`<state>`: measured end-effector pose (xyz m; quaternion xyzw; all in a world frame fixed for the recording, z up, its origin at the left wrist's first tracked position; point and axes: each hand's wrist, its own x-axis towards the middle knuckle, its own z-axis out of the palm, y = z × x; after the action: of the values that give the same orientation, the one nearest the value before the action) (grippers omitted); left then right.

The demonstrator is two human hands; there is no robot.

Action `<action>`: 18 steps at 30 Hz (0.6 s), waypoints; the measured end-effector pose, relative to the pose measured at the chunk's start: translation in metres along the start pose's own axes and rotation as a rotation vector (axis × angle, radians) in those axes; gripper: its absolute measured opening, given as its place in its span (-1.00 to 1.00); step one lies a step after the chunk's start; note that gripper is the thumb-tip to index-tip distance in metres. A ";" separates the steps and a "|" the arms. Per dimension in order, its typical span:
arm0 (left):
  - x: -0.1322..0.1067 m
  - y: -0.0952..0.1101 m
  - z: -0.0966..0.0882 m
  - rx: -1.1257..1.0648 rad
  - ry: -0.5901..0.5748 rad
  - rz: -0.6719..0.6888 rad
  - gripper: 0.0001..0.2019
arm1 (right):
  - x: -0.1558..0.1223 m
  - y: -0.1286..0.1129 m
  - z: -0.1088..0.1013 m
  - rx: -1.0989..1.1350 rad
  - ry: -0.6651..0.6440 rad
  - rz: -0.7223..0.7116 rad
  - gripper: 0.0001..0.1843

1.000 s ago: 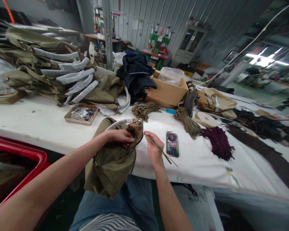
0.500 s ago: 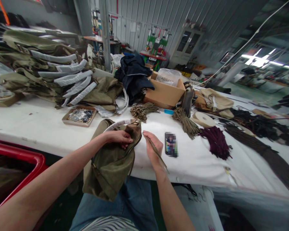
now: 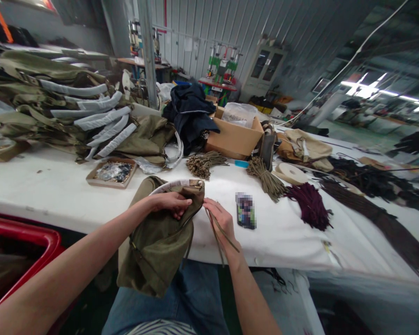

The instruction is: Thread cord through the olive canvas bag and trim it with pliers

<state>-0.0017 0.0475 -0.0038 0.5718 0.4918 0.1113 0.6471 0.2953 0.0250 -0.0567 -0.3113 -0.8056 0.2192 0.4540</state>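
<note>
An olive-green bag [image 3: 153, 251] with a wrapped handle leans at the table's front edge, over my lap. My left hand [image 3: 174, 204] is closed on the bag's upper edge near the zipper, its fingertips partly inside the opening. At the bag's right end, my right hand [image 3: 220, 221] pinches a thin olive cord [image 3: 226, 232] against the bag's corner. Two strands of the cord hang down over the palm and wrist. Exactly how the cord meets the bag is hidden by the fingers.
Stacked olive bags [image 3: 56, 107] fill the left. Behind are a small parts tray [image 3: 112, 182], a cardboard box [image 3: 234, 139] and dark cloth [image 3: 190, 111]. To the right lie a phone [image 3: 246, 214], olive cord bundles [image 3: 267, 179] and maroon cords [image 3: 310, 204]. A red bin [image 3: 52, 228] stands at left.
My right hand has come in against the bag's corner, and the cord now hangs as two separate strands. My left hand keeps its hold. The view has shifted slightly.
</note>
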 end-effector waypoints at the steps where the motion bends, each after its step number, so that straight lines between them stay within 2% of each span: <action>1: -0.001 0.001 0.000 0.006 0.001 -0.001 -0.52 | -0.002 0.001 0.000 -0.012 -0.010 -0.004 -0.52; 7: -0.002 0.014 0.006 0.131 0.039 -0.036 -0.45 | -0.007 0.002 0.000 -0.113 -0.033 -0.028 -0.55; 11: 0.003 0.031 0.016 0.276 0.132 -0.043 -0.41 | -0.006 0.000 -0.002 -0.170 -0.051 -0.068 -0.58; 15: 0.007 0.047 0.027 0.320 0.278 0.006 -0.35 | -0.006 -0.016 -0.009 -0.188 -0.032 -0.087 -0.60; 18: 0.013 0.053 0.034 0.258 0.304 0.040 -0.33 | -0.009 -0.035 -0.010 -0.220 -0.034 -0.096 -0.65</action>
<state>0.0528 0.0524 0.0302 0.6363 0.5826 0.1455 0.4843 0.2975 -0.0058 -0.0349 -0.3164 -0.8464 0.1129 0.4132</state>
